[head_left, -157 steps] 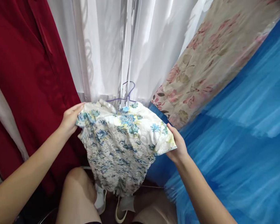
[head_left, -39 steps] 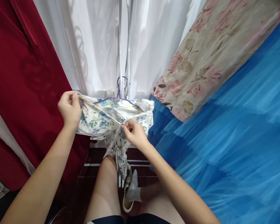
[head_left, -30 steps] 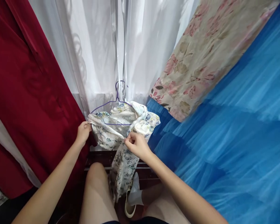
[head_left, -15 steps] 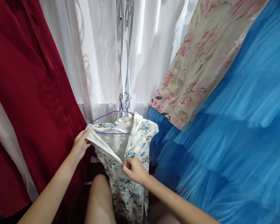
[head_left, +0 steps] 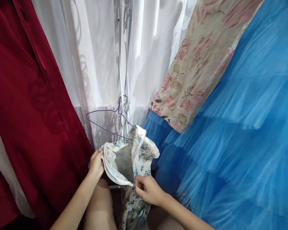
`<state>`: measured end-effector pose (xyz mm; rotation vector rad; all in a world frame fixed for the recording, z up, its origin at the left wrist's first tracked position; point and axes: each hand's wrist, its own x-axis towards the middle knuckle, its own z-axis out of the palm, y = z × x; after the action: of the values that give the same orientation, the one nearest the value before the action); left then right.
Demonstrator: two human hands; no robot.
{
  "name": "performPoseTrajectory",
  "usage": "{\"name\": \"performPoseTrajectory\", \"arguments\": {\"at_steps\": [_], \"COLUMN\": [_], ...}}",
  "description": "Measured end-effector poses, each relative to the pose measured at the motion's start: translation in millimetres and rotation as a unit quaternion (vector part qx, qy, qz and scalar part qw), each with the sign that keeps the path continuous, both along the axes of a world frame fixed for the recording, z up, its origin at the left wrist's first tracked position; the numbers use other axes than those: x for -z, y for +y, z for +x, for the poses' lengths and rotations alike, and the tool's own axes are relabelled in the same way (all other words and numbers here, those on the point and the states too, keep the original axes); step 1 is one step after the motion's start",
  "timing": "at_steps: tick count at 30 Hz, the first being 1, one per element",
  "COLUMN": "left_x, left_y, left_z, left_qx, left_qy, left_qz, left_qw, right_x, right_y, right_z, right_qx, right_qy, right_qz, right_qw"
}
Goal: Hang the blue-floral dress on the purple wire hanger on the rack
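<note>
A small white dress with blue flowers [head_left: 139, 159] hangs half off a thin purple wire hanger [head_left: 103, 119]. Only its right shoulder is still on the wire; the left side of the hanger is bare. My left hand [head_left: 96, 163] grips the dress's left shoulder edge, fingers closed on the cloth. At the front opening of the dress my right hand [head_left: 147, 190] pinches the fabric, pulled low. The hanger's hook sits on a shiny vertical rail [head_left: 123, 64].
A dark red garment [head_left: 26, 95] hangs at the left. White sheer fabric [head_left: 96, 57] hangs behind the hanger. A beige dress with pink flowers [head_left: 201, 54] and a blue tulle skirt [head_left: 242, 134] fill the right. My bare knees show below.
The dress's left shoulder has slipped off the hanger and both hands have pulled the garment downward. The hanger's left arm now stands bare and tilted.
</note>
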<state>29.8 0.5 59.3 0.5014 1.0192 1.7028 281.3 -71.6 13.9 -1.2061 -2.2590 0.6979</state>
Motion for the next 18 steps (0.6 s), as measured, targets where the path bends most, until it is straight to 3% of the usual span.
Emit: {"name": "performPoseTrajectory", "arguments": {"at_steps": [4,7,9,12,14,16,18], "left_x": [-31.3,-52.7,-61.7,-69.5,-70.3,-65.8,-55.0], "left_y": [-39,-67,-84,-104,-112,-115,-116], "left_z": [32,58,68,66,55,46,43], "left_qx": [0.044,0.087,0.116,0.129,0.209,0.356,0.462], "left_qy": [0.068,0.200,0.342,0.513,0.511,0.433,0.383], "left_qz": [0.128,0.168,0.213,0.283,0.283,0.245,0.200], "left_qw": [0.988,0.961,0.908,0.800,0.785,0.791,0.775], "right_x": [-13.8,-38.6,-55.1,-74.7,-85.2,-95.6,-106.6], "right_y": [-2,-3,-9,-26,-37,-44,-45], "right_z": [11,-5,-23,-44,-43,-31,-12], "right_qx": [-0.016,-0.084,-0.107,-0.092,-0.086,-0.112,-0.151], "right_qy": [0.081,0.214,0.287,0.346,0.325,0.256,0.170], "right_qz": [-0.021,-0.098,-0.162,-0.246,-0.304,-0.346,-0.328], "right_qw": [0.996,0.968,0.938,0.901,0.891,0.896,0.917]}}
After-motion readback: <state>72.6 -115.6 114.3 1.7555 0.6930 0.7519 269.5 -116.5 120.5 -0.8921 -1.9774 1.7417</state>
